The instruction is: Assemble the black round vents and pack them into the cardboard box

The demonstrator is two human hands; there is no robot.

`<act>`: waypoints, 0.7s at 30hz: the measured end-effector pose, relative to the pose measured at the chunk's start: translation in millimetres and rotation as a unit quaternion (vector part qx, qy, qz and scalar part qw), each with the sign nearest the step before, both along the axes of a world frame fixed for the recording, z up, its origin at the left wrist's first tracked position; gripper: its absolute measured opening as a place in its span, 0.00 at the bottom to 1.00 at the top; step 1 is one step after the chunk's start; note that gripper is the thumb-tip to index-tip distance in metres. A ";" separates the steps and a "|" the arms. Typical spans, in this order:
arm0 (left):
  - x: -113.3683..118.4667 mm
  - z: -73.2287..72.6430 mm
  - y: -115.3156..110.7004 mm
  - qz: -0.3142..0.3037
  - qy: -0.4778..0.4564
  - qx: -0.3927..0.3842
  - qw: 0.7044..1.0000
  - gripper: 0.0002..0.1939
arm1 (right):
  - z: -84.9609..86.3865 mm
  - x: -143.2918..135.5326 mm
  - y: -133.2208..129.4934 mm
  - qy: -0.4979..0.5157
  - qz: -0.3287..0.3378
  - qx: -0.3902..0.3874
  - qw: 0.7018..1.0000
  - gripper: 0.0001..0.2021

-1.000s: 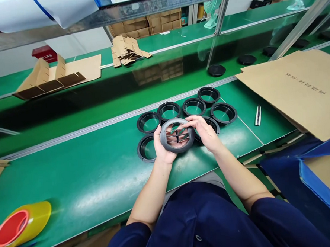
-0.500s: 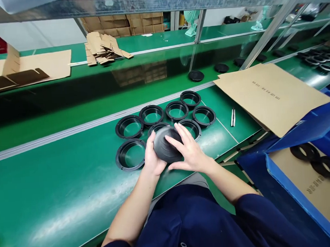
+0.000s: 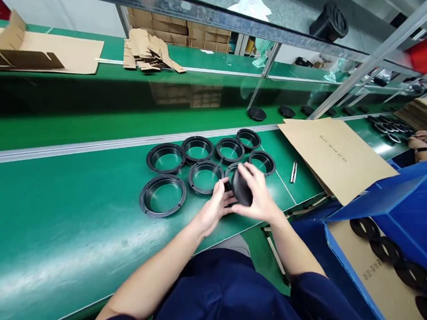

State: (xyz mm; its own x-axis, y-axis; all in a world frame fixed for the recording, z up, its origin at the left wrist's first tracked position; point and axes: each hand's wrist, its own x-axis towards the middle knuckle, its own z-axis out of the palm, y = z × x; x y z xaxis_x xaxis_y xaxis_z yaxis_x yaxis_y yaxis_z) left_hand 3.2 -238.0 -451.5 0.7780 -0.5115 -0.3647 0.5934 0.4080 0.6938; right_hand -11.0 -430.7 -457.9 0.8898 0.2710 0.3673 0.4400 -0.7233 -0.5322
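My right hand [image 3: 257, 196] grips a black round dome-shaped piece [image 3: 241, 187], which is turned up on its edge and slightly blurred. Beside it, my left hand [image 3: 214, 208] is open, its fingers stretched towards the piece; whether they touch it I cannot tell. Just beyond the hands, several black flanged rings stand on the green table in loose rows. The nearest ones are a ring [image 3: 190, 178] by my left fingertips and another ring [image 3: 228, 171] partly hidden behind the dome piece. A larger-looking ring [image 3: 143, 203] lies at the front left.
Right of the rings lie a silver cutter-like tool [image 3: 293, 172] and cardboard sheets [image 3: 338, 155]. A blue bin [image 3: 345, 268] with black rings on cardboard stands at the lower right. Black discs [image 3: 257, 114] line the green belt behind. Another person's hands [image 3: 419, 142] show far right.
The dome piece has tipped from facing up onto its edge and moved right, in my right hand. My left hand has come off its side and opened. The view has turned.
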 end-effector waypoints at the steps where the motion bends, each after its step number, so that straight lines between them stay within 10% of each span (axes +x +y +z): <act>1: 0.7 -1.2 1.5 0.012 -0.021 0.034 0.999 0.28 | -1.2 7.8 -4.1 -0.010 -0.045 -0.013 0.999 0.57; 13: 8.1 -3.2 5.4 0.116 -0.058 0.143 0.981 0.22 | -36.5 22.9 -9.3 0.061 -0.052 -0.153 0.985 0.53; 18: 6.0 -2.8 1.8 0.148 -0.094 0.130 0.976 0.20 | 0.4 8.6 -14.8 0.036 0.000 -0.144 0.989 0.39; 21: 6.6 -3.8 1.8 0.185 -0.161 0.149 0.958 0.17 | 27.6 9.7 -16.4 -0.078 -0.077 -0.049 0.993 0.37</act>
State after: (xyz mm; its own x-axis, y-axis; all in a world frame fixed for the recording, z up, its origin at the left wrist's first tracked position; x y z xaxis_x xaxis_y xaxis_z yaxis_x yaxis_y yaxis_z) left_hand 9.8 -236.2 -455.3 0.9828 -0.0892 -0.1616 0.1814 0.3037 0.9353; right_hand -1.4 -447.0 -430.3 0.8579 0.1762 0.4827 0.3910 -0.8333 -0.3908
